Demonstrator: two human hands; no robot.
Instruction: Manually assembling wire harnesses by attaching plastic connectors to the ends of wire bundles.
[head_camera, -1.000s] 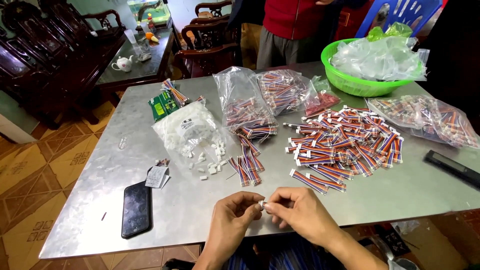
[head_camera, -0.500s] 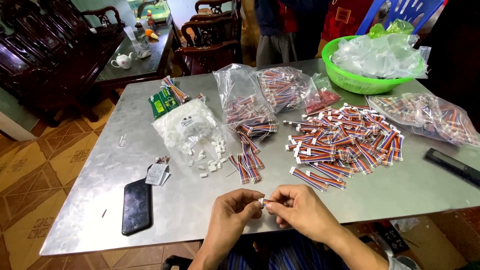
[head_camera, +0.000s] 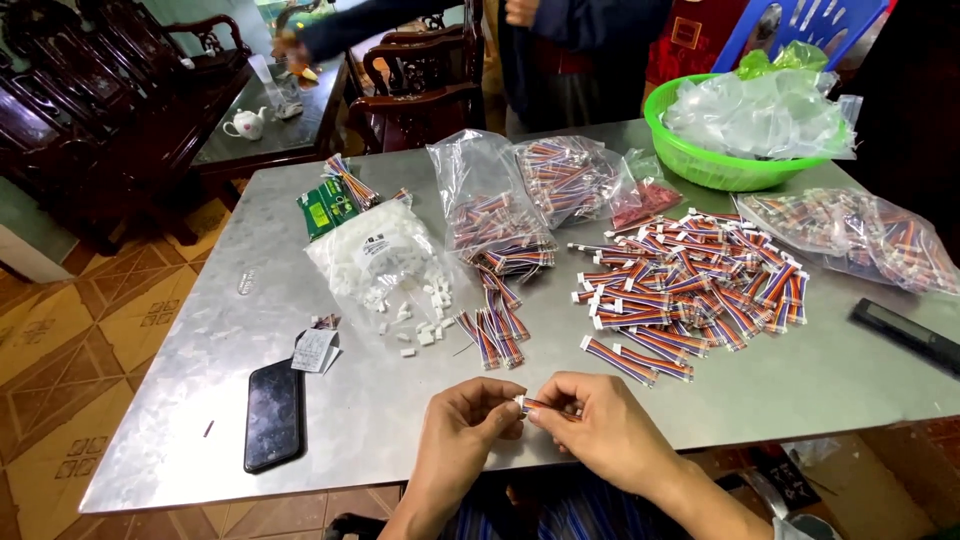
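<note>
My left hand (head_camera: 470, 425) and my right hand (head_camera: 600, 425) meet over the near edge of a grey metal table (head_camera: 300, 260). Together they pinch a short multicoloured ribbon cable (head_camera: 535, 405) with a small white connector at its left end; the left fingertips are on the connector. A big heap of finished cables (head_camera: 690, 285) lies to the right of centre. A small bunch of loose cables (head_camera: 495, 330) lies just beyond my hands. A clear bag of white connectors (head_camera: 385, 265) has spilled several onto the table.
A black phone (head_camera: 274, 412) and a paper scrap (head_camera: 315, 350) lie at the left. Bags of cables (head_camera: 490, 205) stand behind, another at the right (head_camera: 850, 230). A green bowl of plastic bags (head_camera: 740, 125) sits at the back. A person (head_camera: 560, 45) stands beyond, by dark wooden chairs.
My hands stay at the table edge, still working the same cable. The person behind the table has shifted and now reaches an arm left toward the dark side table.
</note>
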